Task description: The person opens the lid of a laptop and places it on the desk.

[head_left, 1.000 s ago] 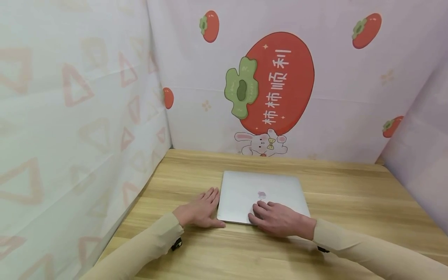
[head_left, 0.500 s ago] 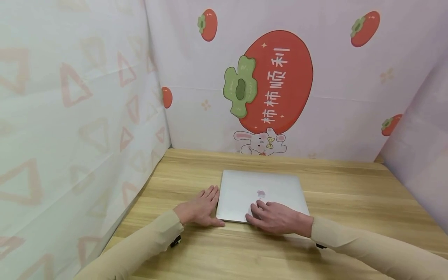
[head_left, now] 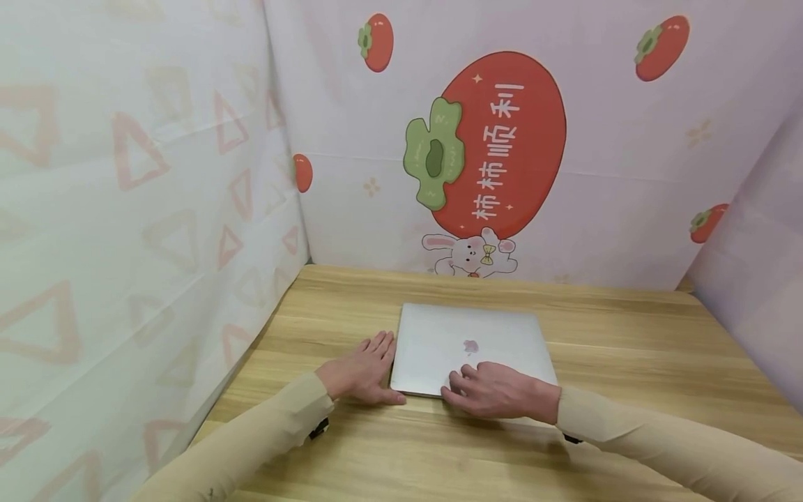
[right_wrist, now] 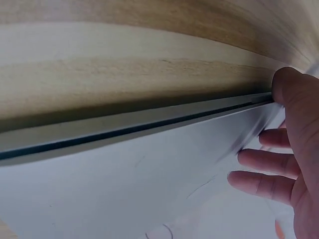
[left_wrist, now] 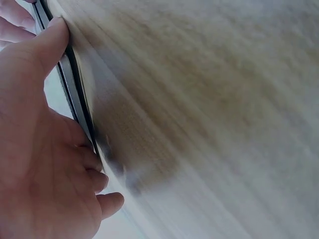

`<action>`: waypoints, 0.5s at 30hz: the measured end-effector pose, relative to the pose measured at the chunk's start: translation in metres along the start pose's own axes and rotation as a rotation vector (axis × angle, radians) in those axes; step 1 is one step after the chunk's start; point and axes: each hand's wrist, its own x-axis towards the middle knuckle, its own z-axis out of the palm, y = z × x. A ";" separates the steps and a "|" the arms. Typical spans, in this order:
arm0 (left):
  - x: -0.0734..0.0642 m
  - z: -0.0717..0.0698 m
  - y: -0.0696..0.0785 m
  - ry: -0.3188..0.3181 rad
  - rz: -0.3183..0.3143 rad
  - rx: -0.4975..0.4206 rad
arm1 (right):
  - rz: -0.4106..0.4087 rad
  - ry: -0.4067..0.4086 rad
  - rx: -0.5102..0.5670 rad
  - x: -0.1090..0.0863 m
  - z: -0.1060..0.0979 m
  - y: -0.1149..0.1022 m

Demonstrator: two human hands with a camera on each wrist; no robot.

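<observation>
here, laptop point(head_left: 439, 348) on woodgrain point(head_left: 646, 376) (printed backdrop point(head_left: 608, 132))

1. My head feed gives me a silver laptop point(head_left: 464, 326) with a pinkish-mauve apple logo point(head_left: 470, 346).
2. From the right wrist camera I get a dark seam point(right_wrist: 124, 132) along its pale edge.
3. I read the tabletop point(head_left: 652, 355) as yellow-brown, streaked with wood grain.
4. Sleeves point(head_left: 270, 418) are plain beige; wrist straps point(head_left: 318, 428), black.
5. The left curtain point(head_left: 94, 230) is white with pink-red triangles point(head_left: 121, 157).
6. The back curtain point(head_left: 627, 139) is pale lilac, printed with red-and-green persimmons point(head_left: 533, 167), white Chinese characters point(head_left: 498, 141) and a white rabbit point(head_left: 463, 252) in a yellow bow point(head_left: 488, 254).
</observation>
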 end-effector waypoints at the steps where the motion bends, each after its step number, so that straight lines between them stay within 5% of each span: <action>1: 0.000 -0.001 0.000 0.000 0.000 0.002 | -0.004 -0.004 0.000 0.000 0.000 0.001; 15: -0.001 -0.006 0.006 -0.009 -0.016 0.032 | -0.023 -0.013 0.006 -0.002 -0.005 0.002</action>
